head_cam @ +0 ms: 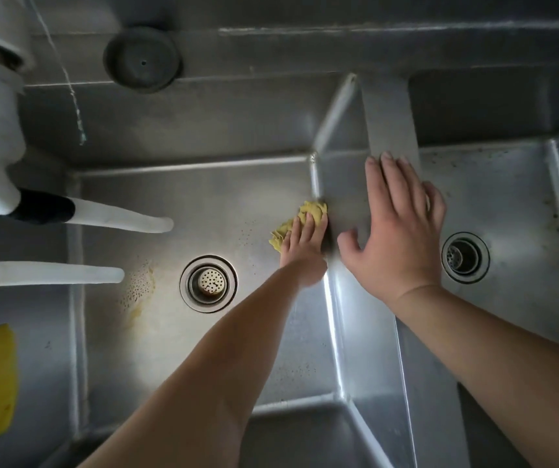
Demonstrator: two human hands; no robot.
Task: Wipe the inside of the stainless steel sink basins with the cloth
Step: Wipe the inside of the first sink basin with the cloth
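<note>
Wiping is underway in the left basin (177, 204) of the steel double sink, with the right basin (507, 204) across the divider (366, 184) apparently not yet being worked. Risk, as a judgement: the yellowish speckled stain (139, 292) left of the drain (208, 284) sits well apart from the cloth and could get skipped if strokes stay along the divider side; the dark specks on the right basin's far wall could be missed too. Two white spouts (119, 221) hang over the left basin, so a wide sweep left could knock an arm into them.

Right hand (396, 228) lies flat and spread on the divider top, fingers straight, holding nothing, just bracing. Left hand (301, 241) is down in the left basin, fingers pressing the crumpled yellow cloth (305, 214) against the floor right at the divider wall's base; how tightly it grips, cannot tell.
</note>
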